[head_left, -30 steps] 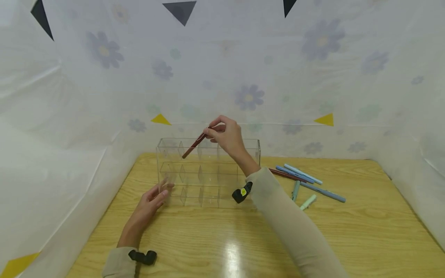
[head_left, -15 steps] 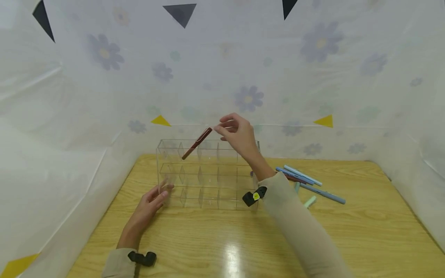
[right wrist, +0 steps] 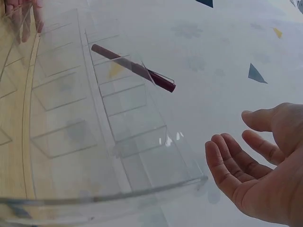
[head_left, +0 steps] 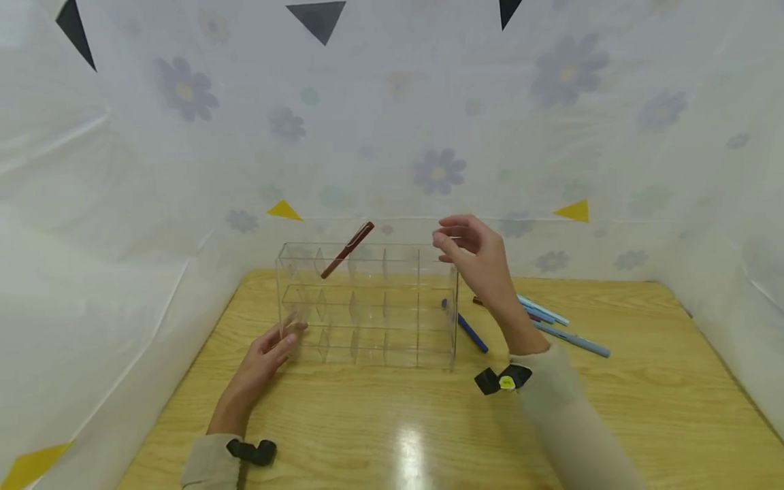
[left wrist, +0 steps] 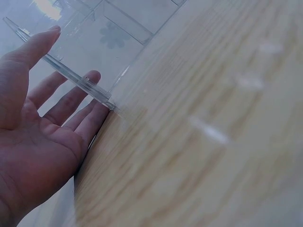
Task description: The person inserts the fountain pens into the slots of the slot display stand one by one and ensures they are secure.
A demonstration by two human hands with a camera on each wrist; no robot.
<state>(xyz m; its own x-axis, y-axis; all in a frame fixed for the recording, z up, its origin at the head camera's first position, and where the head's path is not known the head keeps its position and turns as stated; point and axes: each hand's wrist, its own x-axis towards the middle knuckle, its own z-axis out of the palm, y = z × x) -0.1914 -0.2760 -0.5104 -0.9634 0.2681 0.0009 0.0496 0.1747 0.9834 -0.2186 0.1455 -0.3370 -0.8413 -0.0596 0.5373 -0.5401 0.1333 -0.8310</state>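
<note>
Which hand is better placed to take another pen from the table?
The right hand. It is empty, with relaxed fingers, and the loose pens lie on its side of the clear organizer. The left hand rests against the organizer's far corner, away from them.

A wooden surface [head_left: 643, 408] glares with light at 6 o'clock; floral sheeting [head_left: 441, 136] with triangle markers [head_left: 317, 20] walls it from 9 to 3 o'clock.
</note>
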